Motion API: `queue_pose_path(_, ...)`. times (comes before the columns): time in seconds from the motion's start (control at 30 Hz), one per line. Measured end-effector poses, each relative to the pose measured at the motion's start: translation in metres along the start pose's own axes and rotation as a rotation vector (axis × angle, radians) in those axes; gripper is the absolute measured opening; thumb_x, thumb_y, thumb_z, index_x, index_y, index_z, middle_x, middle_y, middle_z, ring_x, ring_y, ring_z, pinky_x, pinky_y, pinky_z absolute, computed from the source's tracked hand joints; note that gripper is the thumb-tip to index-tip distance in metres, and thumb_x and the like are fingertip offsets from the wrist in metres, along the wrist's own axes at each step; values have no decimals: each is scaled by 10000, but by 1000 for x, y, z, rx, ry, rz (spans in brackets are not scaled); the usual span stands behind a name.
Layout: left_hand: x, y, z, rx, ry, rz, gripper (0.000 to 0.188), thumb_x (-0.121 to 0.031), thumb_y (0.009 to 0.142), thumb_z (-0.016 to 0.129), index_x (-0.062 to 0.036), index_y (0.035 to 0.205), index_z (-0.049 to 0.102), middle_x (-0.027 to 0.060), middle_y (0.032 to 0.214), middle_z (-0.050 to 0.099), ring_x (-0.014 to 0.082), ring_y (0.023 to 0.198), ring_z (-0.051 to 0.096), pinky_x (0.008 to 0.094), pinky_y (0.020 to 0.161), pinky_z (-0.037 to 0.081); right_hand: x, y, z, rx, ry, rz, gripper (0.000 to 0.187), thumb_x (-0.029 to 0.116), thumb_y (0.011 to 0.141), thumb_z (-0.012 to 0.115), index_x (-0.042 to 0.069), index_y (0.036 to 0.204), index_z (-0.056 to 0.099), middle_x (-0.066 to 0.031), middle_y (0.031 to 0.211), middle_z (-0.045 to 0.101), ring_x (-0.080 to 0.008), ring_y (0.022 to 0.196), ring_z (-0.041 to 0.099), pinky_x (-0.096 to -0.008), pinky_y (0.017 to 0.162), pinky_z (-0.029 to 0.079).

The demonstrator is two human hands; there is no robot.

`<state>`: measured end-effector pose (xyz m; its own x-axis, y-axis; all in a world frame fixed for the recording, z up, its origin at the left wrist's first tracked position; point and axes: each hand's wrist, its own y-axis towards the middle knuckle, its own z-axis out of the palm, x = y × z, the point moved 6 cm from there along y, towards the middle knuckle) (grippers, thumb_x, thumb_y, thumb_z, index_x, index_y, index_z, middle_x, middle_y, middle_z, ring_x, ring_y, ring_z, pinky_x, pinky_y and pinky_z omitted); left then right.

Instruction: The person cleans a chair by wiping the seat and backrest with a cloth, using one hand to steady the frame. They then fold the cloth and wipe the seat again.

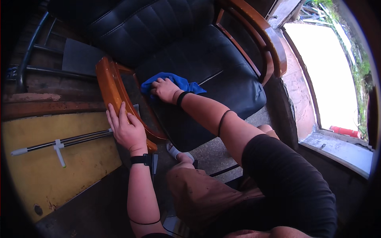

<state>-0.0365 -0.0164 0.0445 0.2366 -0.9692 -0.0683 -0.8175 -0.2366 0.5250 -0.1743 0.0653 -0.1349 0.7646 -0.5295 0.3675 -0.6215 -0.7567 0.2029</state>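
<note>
A black padded armchair (186,51) with wooden arms fills the upper middle. On the left side of its seat lies a bunched blue cloth (180,82). My right hand (164,89) presses down on this cloth, its fingers curled into the fabric against the seat. My left hand (127,129) lies along the chair's left wooden armrest (110,87), fingers stretched out and holding nothing. Light scuffs show on the armrest. The right wooden armrest (274,43) curves away at the far side of the seat.
On the left, a metal rod stand with white ends (59,144) lies on a yellow board (87,166). Behind it stands a dark tubular frame (29,59). A bright window opening is at the right, with a red cylinder (344,131) by its sill (337,152).
</note>
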Motion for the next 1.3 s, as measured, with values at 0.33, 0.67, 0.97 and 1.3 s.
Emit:
queue_pose_path(0.33, 12, -2, -9, 22, 30, -13, 327, -76, 918, 570, -117, 1212, 708, 166, 1495, 497, 395, 1373, 464, 465, 1104, 421, -301, -121, -154, -70, -126, 1053, 277, 203, 988, 521, 56, 1142, 699, -167, 1213, 628, -344, 1135, 603, -473, 896, 532)
queue_pose_path(0.67, 8, -1, -7, 40, -2, -7, 317, -63, 914, 572, -119, 1188, 720, 162, 1513, 479, 401, 1394, 436, 480, 1127, 385, -195, 21, -39, -406, 281, 804, 272, 157, 868, 579, 11, 1059, 706, -297, 1129, 644, -441, 1033, 655, -488, 916, 540)
queue_pose_path(0.97, -10, 2, 10, 79, -110, 15, 305, -42, 915, 566, -88, 1173, 721, 190, 1513, 465, 426, 1393, 425, 500, 1135, 369, -18, 95, 42, -18, 5, -2, 246, 221, 901, 577, 180, 1074, 747, -36, 1171, 660, -235, 1148, 599, -387, 901, 498)
queue_pose_path(1.3, 3, 5, -1, 80, -70, 0, 281, -51, 938, 557, -92, 1159, 726, 171, 1526, 457, 417, 1409, 410, 505, 1129, 377, -373, -74, -147, -16, -200, 977, 284, 236, 967, 539, 82, 1126, 717, -135, 1204, 680, -359, 1096, 668, -445, 911, 555)
